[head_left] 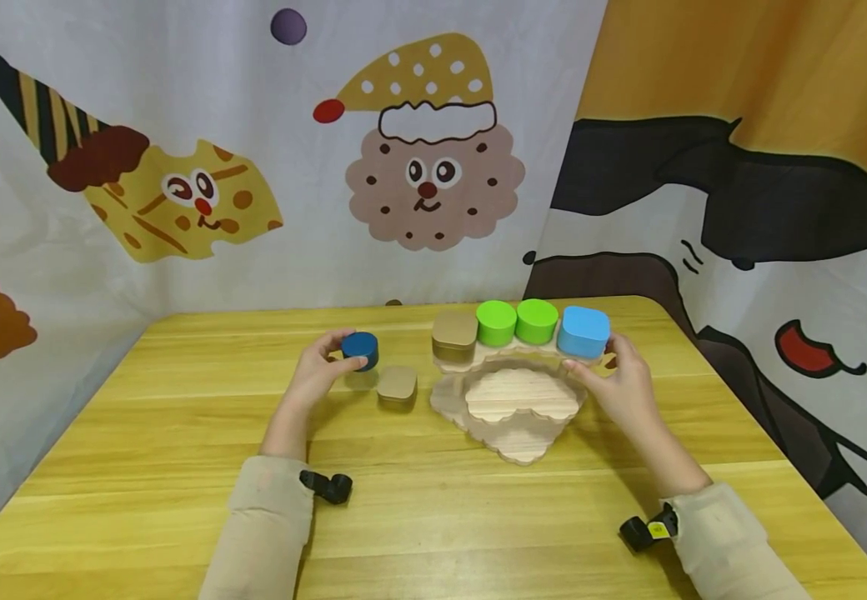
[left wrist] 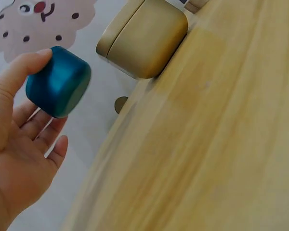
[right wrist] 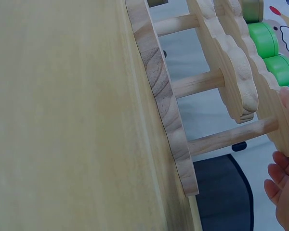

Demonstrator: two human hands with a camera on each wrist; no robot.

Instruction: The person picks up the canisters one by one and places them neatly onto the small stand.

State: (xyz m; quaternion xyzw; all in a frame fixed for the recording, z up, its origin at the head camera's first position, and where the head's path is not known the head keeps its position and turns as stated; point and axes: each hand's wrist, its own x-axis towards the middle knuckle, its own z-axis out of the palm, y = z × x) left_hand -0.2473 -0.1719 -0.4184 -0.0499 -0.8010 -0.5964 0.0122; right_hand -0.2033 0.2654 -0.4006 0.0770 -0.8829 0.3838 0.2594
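Head view, dark blue tin: the tin is hanging above the table, left of the wooden stand and near the small gold tin
Head view, left hand: the hand is pinching the dark blue tin between thumb and fingers, spread only as wide as its body
Head view, upper tier: the tier is bearing a large gold tin, two green tins and a light blue tin in a row
Head view, right hand: the hand is gripping the right end of the upper tier, beside the light blue tin; whether it is touching that tin, cannot tell
Left wrist view, tin handling: the rounded wall is showing a smooth sheen, suggesting a light, stiff, rather slippery body that may dent if squeezed
Left wrist view, hold point: thumb and fingers are taking opposite sides of the wall, probably the surest place; the small gold tin is standing on the table nearby
Right wrist view, stand handling: round posts are joining the tiers to the base board, likely making a stiff frame, with loose tins as the unstable part
Right wrist view, hold point: the thumb is lying at the tier's edge, the other fingers curling near its end
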